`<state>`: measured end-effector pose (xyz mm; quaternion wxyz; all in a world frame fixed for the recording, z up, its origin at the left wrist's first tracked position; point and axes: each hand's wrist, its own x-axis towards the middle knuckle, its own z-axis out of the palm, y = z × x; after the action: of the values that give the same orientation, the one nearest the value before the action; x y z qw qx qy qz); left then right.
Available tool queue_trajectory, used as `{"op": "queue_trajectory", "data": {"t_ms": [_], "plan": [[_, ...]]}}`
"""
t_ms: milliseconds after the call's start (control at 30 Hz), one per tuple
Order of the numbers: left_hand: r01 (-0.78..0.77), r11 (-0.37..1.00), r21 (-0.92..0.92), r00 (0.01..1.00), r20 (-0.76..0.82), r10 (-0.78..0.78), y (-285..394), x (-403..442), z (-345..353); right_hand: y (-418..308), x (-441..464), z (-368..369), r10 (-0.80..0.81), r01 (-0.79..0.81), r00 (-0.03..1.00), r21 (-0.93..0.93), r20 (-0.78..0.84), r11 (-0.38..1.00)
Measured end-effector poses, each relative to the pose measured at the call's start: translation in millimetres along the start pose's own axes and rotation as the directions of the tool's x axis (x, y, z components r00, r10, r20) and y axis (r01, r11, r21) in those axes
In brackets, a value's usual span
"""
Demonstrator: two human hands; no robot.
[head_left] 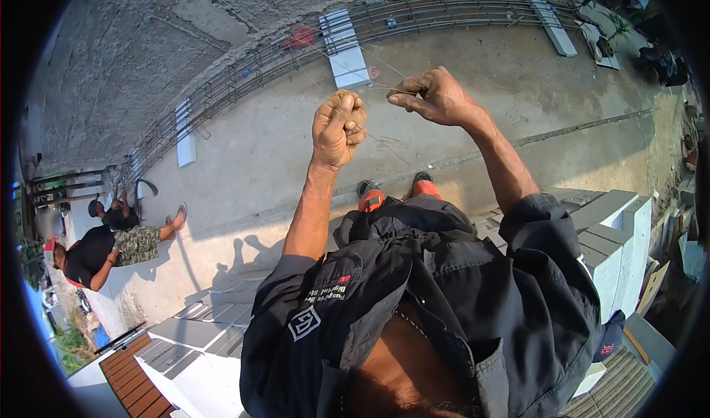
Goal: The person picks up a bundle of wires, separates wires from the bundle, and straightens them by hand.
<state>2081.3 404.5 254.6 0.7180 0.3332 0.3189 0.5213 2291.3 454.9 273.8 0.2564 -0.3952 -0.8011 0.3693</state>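
Note:
Thin wire strands stretch between my two raised hands, with loose ends trailing up and down. My left hand is closed in a fist around the wire, thumb over the fingers. To its right, my right hand pinches the wire between thumb and fingers. Below the hands lies the concrete floor. Just beyond them, a pale block sits under a long cage of steel reinforcing bars. How the strands run inside my fists is hidden.
More pale blocks, one at left and one at right, sit under the rebar cage along the rough wall. Stacked blocks stand close on my right, others on my left. Two people are at far left.

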Motion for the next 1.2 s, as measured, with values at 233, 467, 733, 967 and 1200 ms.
{"op": "queue_trajectory", "data": {"t_ms": [233, 467, 733, 967, 1200], "plan": [[-0.319, 0.925, -0.205, 0.867, -0.457, 0.198, 13, 31, -44, -21, -39, 35, 0.174, -0.261, 0.954, 0.392, 0.243, 0.882], [-0.335, 0.916, 0.222, 0.775, -0.487, 0.402, 37, 27, -36, 4, -60, 67, 0.109, -0.537, 0.838, 0.774, 0.534, 0.334], [-0.312, 0.921, 0.232, 0.764, -0.515, 0.388, 36, 37, -53, 21, -62, 69, 0.059, -0.514, 0.821, 0.69, 0.568, 0.51], [-0.408, 0.895, 0.18, 0.633, -0.651, 0.42, 32, 36, -53, 23, -59, 74, 0.041, -0.555, 0.749, 0.593, 0.661, 0.583], [-0.394, 0.872, 0.291, 0.528, -0.704, 0.474, 31, 27, -75, 9, -63, 75, 0.167, -0.377, 0.923, 0.723, 0.347, 0.579]]}}
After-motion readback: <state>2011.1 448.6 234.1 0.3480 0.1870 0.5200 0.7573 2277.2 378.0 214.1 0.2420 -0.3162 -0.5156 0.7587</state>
